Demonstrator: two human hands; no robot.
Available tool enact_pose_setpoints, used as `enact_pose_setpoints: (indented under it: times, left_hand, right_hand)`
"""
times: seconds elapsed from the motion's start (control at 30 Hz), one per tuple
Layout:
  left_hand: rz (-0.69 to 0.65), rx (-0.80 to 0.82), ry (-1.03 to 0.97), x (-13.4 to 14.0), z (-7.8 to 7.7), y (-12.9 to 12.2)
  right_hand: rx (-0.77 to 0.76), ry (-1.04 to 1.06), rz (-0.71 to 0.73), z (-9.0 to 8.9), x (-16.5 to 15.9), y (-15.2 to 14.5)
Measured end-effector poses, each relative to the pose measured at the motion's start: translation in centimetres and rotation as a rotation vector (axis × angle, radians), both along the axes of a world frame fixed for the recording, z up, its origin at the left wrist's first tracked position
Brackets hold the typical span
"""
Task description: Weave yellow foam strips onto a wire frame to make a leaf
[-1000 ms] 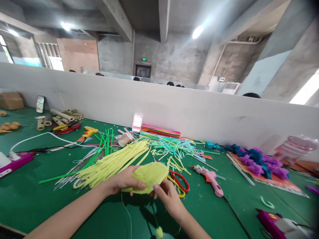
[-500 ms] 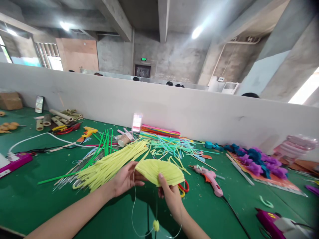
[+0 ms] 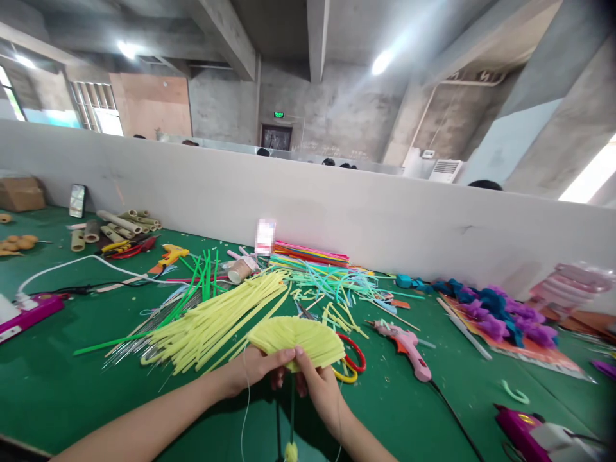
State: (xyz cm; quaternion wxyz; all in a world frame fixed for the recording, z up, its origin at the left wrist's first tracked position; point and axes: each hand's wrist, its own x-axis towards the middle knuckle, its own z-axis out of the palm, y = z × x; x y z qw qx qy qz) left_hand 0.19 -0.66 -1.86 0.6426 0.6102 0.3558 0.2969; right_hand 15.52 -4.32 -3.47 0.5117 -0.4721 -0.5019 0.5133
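Note:
A yellow fan-shaped piece made of pipe cleaners [image 3: 298, 337] is held up over the table between both hands. My left hand [image 3: 255, 371] grips its lower left edge, thumb lying on the front. Close beside it, my right hand [image 3: 320, 388] pinches the bottom middle with the thumb on top. A thin stem [image 3: 292, 410] hangs down from the fan, bearing a small yellow tuft [image 3: 290, 452] at its lower end. Fine pale wire loops down on either side. Behind the fan lie scissors [image 3: 355, 353] with red and yellow handles, partly covered.
A heap of yellow pipe cleaners [image 3: 216, 321] lies left of the hands. To the right rests a pink glue gun [image 3: 407, 350] with a black cord. Purple and blue fuzzy pieces [image 3: 505, 314] sit far right. A white partition [image 3: 385, 212] closes the table's back.
The fan has moved slightly left and down. My left hand has shifted from the fan's left side to its lower edge, its thumb now meeting the right thumb.

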Motion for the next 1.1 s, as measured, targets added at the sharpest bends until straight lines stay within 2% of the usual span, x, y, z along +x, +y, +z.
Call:
enact_pose_setpoints:
  times: [0.17,0.4,0.83,1.0,1.1]
  left_hand:
    - [-0.017,-0.039,-0.018,-0.2,-0.4,0.5]
    - [-0.042,-0.043,-0.069,-0.1,-0.7,0.8]
    - [-0.030,-0.007,-0.118,-0.4,-0.7,1.2]
    - [0.009,-0.015,-0.077,-0.3,-0.9,1.1]
    - [-0.035,0.028,-0.028,-0.4,-1.0,1.2]
  right_hand:
    - [-0.042,0.003,-0.030,0.2,0.0,0.0]
    - [0.027,-0.020,0.024,0.1,0.1,0.1]
    - [0.046,-0.043,0.046,-0.5,0.1,0.3]
    - [0.032,-0.072,0.067,-0.4,0.2,0.3]
    - [0.041,-0.061,0.078,-0.2,0.2,0.1]
